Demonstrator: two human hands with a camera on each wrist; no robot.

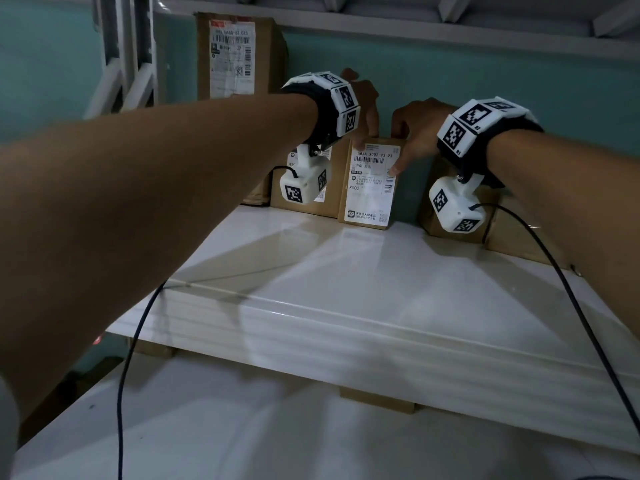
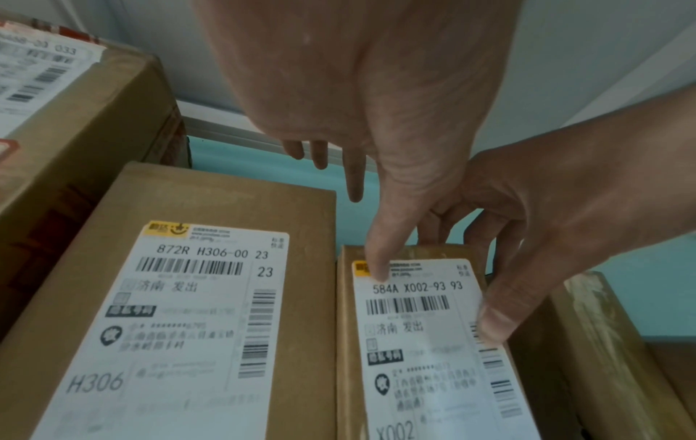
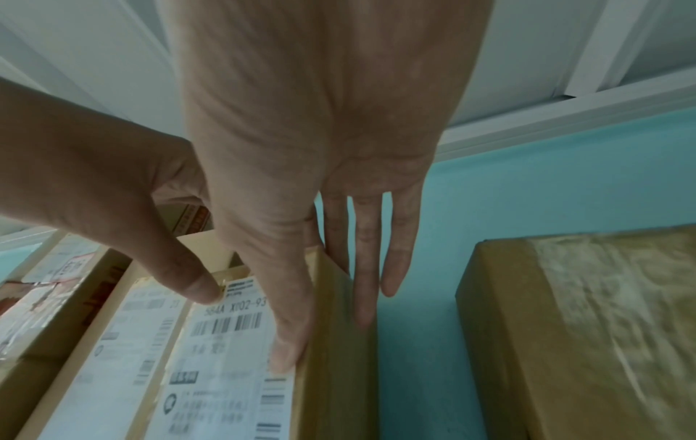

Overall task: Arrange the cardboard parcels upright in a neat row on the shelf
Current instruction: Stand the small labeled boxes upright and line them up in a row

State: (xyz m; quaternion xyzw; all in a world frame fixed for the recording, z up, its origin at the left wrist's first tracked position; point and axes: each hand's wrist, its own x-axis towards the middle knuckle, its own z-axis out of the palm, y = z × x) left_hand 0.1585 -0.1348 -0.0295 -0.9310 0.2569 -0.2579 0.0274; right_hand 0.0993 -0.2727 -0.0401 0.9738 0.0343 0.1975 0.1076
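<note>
A narrow cardboard parcel [image 1: 372,188] labelled 584A X002 stands on end at the back of the white shelf [image 1: 346,289]. It sits close against the wider H306 parcel [image 1: 304,206] on its left. My left hand [image 1: 365,116] holds its top left corner, thumb [image 2: 378,268] on the label and fingers reaching behind. My right hand [image 1: 415,133] pinches its top right corner, thumb [image 3: 286,351] on the front and fingers [image 3: 363,282] down the side. A tall parcel [image 1: 239,57] stands at the far left. Another brown parcel [image 1: 505,230] stands to the right, partly hidden by my wrist.
A gap of teal wall [image 3: 527,193] separates the narrow parcel from the right parcel [image 3: 583,327]. An upper shelf [image 1: 415,32] hangs close over the hands. Below lies a lower shelf [image 1: 242,427] with cardboard [image 1: 377,401] tucked under the board. Black cables [image 1: 571,306] trail from both wrists.
</note>
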